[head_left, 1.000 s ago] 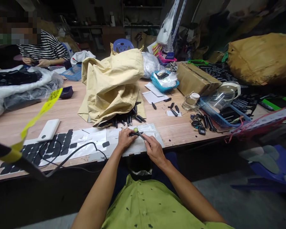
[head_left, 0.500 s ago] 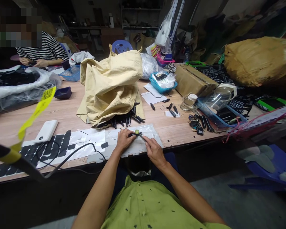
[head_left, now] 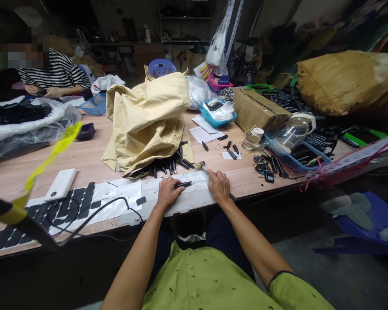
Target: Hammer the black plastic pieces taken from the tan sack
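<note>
My left hand is closed on a slim black piece lying over the pale board at the table's front edge. To its right, my right hand is wrapped round the handle of a small hammer, whose yellowish head points up and left, apart from the black piece. Just beyond my hands, a beige cloth sack stands with black pieces spilling from its mouth.
At the left are a white box, black stickers, a cable and a blurred yellow tag. On the right lie keys, a blue basket, a glass jar and a carton. A person in stripes sits back left.
My right hand has moved right with the hammer, and the hammer's head has come away from the black piece. My left hand stays at the board. The whole view has shifted slightly.
</note>
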The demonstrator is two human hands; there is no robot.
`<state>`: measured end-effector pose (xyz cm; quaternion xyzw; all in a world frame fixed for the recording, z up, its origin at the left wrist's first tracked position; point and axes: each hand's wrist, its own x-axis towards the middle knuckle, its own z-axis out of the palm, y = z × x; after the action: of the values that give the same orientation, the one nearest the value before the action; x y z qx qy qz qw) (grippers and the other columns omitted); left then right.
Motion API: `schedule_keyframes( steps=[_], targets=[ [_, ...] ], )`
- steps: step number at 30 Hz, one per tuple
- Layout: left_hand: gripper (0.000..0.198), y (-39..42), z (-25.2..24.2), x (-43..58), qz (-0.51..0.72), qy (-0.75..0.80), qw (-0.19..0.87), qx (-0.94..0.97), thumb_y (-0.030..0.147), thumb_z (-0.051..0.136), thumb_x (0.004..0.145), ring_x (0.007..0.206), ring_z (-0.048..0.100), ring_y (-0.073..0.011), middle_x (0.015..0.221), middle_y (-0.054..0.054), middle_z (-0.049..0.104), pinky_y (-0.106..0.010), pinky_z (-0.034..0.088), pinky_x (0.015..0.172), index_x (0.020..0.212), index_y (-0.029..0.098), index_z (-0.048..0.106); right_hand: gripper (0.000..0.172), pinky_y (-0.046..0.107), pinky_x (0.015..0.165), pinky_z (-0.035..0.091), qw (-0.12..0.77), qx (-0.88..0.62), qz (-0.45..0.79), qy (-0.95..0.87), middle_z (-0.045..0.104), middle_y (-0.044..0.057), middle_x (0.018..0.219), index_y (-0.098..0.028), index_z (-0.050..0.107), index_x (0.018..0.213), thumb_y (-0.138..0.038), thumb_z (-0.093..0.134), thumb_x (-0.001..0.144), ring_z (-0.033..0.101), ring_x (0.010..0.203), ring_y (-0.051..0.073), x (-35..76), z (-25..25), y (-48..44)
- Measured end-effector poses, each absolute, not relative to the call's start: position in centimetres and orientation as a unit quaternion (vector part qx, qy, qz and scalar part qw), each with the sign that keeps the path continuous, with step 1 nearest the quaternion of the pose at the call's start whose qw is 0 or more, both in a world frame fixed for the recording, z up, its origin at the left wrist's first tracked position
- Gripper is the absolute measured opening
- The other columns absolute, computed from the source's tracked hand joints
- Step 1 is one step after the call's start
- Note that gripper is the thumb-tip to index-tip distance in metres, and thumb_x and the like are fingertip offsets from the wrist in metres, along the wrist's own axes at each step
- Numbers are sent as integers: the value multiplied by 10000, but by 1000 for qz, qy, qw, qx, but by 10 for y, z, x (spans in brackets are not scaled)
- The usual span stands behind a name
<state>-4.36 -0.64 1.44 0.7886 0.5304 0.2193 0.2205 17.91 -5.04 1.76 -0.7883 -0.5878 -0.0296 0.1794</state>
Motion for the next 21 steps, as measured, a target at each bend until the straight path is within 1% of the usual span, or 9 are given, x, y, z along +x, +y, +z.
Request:
schedule_keyframes(
  steps=[4, 8, 11, 14, 17, 19, 21],
  targets=[
    [121, -4, 14, -47, 210, 531, 226, 789, 296, 725, 839, 952, 576, -261, 887, -33, 668, -394, 444, 888, 949, 279, 772, 364, 302, 706, 346, 163, -799, -50, -576, 614, 90, 955, -278, 708, 1256, -174, 518, 962, 512, 910, 223, 178, 14, -44],
    [126, -5, 18, -53, 206, 520, 237, 795, 312, 717, 854, 972, 574, -262, 917, -37, 669, -406, 453, 908, 962, 282, 775, 348, 318, 718, 332, 155, -807, -43, -569, 611, 95, 995, -281, 694, 1252, -200, 503, 973, 500, 931, 233, 174, 15, -44],
    [136, -20, 20, -57, 202, 475, 257, 817, 338, 749, 844, 1086, 571, -278, 1097, -46, 675, -436, 457, 968, 972, 311, 785, 340, 324, 731, 338, 145, -809, -35, -568, 618, 103, 1022, -270, 691, 1251, -215, 494, 979, 505, 954, 241, 171, 18, -44],
    [158, -52, 16, -56, 189, 405, 252, 858, 338, 822, 784, 1260, 518, -330, 1337, -62, 614, -494, 429, 1060, 937, 305, 800, 344, 326, 745, 342, 137, -811, -37, -567, 619, 107, 1045, -263, 682, 1260, -217, 489, 979, 502, 967, 244, 170, 19, -43],
    [192, -82, 8, -51, 163, 360, 192, 898, 288, 858, 735, 1360, 452, -380, 1475, -71, 544, -563, 378, 1130, 918, 288, 799, 349, 325, 756, 340, 131, -813, -43, -565, 614, 107, 1049, -259, 673, 1268, -217, 480, 980, 493, 970, 245, 170, 17, -42],
    [202, -95, 4, -47, 144, 357, 146, 911, 238, 851, 725, 1398, 424, -396, 1538, -68, 500, -595, 347, 1160, 912, 284, 790, 349, 326, 759, 337, 129, -812, -45, -568, 613, 107, 1052, -259, 669, 1270, -222, 477, 982, 490, 973, 247, 170, 15, -42],
    [215, -100, 1, -46, 134, 362, 122, 915, 223, 850, 713, 1422, 404, -406, 1577, -66, 462, -614, 332, 1173, 910, 280, 785, 343, 327, 760, 336, 129, -810, -45, -570, 613, 108, 1057, -258, 668, 1266, -227, 476, 983, 489, 975, 247, 170, 15, -42]
  ],
)
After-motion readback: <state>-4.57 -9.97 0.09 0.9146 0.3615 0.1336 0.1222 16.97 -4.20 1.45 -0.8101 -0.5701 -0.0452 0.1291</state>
